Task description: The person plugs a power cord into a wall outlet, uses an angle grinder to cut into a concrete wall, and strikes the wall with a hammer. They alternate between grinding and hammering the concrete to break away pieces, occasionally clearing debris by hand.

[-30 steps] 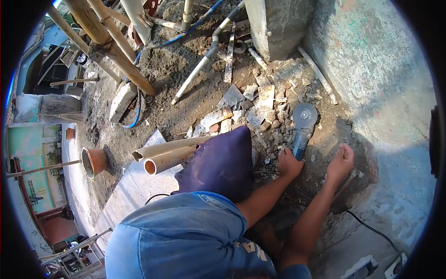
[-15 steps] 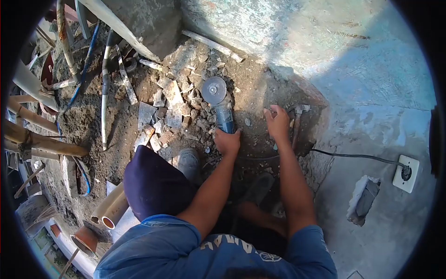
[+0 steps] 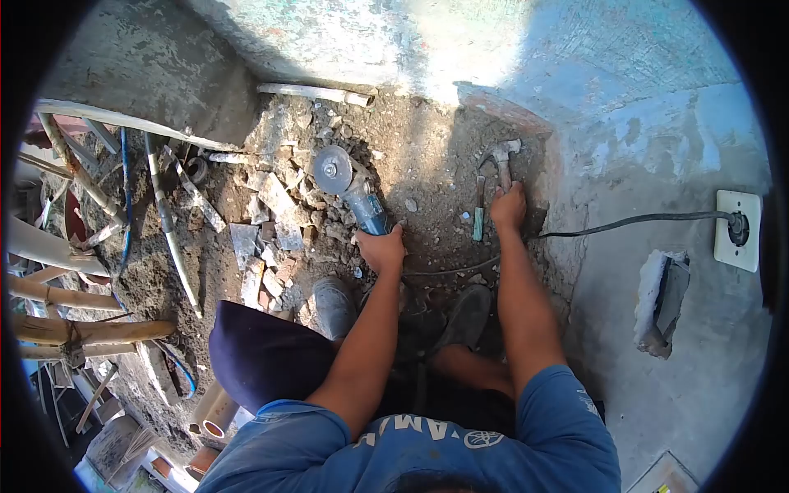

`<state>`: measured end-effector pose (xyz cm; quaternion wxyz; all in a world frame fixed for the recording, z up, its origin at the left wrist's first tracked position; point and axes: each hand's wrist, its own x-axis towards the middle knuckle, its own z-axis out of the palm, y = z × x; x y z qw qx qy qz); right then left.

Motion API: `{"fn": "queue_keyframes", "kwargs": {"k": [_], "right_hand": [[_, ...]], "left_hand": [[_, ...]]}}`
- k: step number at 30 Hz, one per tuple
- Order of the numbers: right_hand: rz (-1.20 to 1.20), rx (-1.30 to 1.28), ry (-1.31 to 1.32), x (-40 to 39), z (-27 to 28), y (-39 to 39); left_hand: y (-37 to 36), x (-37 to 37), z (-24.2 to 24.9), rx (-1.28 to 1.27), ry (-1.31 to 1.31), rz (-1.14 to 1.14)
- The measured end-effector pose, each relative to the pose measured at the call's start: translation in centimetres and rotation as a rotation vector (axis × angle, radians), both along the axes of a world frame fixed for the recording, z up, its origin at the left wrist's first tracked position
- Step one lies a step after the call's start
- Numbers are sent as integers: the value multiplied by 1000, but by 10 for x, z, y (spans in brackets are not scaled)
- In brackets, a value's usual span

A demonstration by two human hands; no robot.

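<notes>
My left hand is closed around the rear of a blue angle grinder, whose cutting disc points away from me over the rubble. My right hand is wrapped round the handle of a claw hammer; the metal head lies beyond my fingers near the wall corner. Just left of this hand, a slim tool with a green handle rests on the dirt. The hammer's grip is mostly hidden by my fingers.
Broken tiles and rubble cover the ground ahead. A black cable runs to a wall socket at the right, above a hole in the wall. Pipes and bamboo poles stand at the left.
My right hand has closed on the hammer, which it was short of before. The view has turned, and my left hand still holds the angle grinder.
</notes>
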<state>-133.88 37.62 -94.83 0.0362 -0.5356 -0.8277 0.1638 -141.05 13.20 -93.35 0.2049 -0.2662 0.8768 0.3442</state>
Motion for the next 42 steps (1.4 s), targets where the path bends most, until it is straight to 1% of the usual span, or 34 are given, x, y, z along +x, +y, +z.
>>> {"fn": "queue_keyframes", "kwargs": {"k": [2, 4, 6, 7, 9, 12, 13, 14, 15, 17, 19, 21, 22, 24, 25, 27, 28, 29, 30, 31, 33, 34, 35, 36, 37, 38, 39, 40, 41, 42], "right_hand": [[-29, 16, 50, -6, 5, -7], [-59, 29, 90, -20, 26, -20], [-164, -65, 213, -40, 49, -28], [-174, -72, 215, -47, 51, -27], [-163, -214, 357, -60, 49, -21], [-119, -284, 391, -74, 52, -17], [-126, -286, 388, -72, 54, -21], [-134, -197, 395, -69, 62, -28], [-139, -105, 402, -67, 66, -31], [-137, -125, 457, -58, 62, -27], [-149, -150, 502, -47, 51, -23], [-241, -56, 627, -44, 51, -15], [-240, -50, 629, -42, 55, -10], [-302, -8, 613, -38, 72, -1], [-309, -4, 618, -37, 75, 3], [-320, -8, 433, -37, 79, 12], [-322, -9, 439, -38, 79, 9], [-391, -211, 557, -43, 80, 4], [-454, -418, 672, -49, 81, -3], [-455, -424, 677, -53, 80, -11], [-599, -1043, 1188, -66, 78, -32], [-601, -1051, 1191, -75, 77, -42], [-741, -1090, 1307, -88, 78, -52], [-889, -1127, 1417, -100, 77, -62], [-895, -1137, 1420, -110, 76, -71], [-927, -1044, 1490, -121, 74, -78], [-959, -948, 1555, -132, 72, -85], [-1009, -923, 1510, -147, 66, -91], [-1032, -905, 1475, -165, 48, -97], [-853, -1069, 1314, -175, 32, -102]], "left_hand": [[0, 1, 0, -34, 3, -1], [2, 1, 5, -35, -7, 2], [3, 1, 9, -40, -18, 8], [3, 0, 10, -55, -20, -4], [4, 0, 9, -75, -23, -22], [7, 5, 5, -61, -12, -8], [10, 13, 4, -277, 281, -116], [14, 21, 4, -488, 578, -222], [19, 29, 11, -483, 578, -223], [30, 45, 23, -118, 871, -655], [41, 61, 16, 232, 783, -925], [40, 84, 6, 469, 273, -1044], [38, 95, 6, 474, 277, -1044], [30, 115, 18, 420, 103, -1101], [26, 125, 19, 420, 106, -1110], [16, 148, 10, 428, 136, -1268], [9, 163, 1, 424, 140, -1272], [3, 178, -13, 474, 151, -1390], [2, 181, -16, 523, 162, -1507], [1, 182, -20, 514, 163, -1510], [-2, 179, -21, 604, 39, -1575], [-4, 186, -32, 595, 38, -1577], [-8, 201, -59, 906, -22, -1243], [-9, 197, -55, 1178, -81, -879], [-11, 193, -50, 1167, -82, -882], [-1, 169, 4, 925, -96, -1078], [7, 152, 40, 672, -112, -1256], [13, 144, 47, 666, -115, -1257], [17, 141, 51, 629, -256, -1261], [19, 140, 52, 593, -400, -1263]]}}
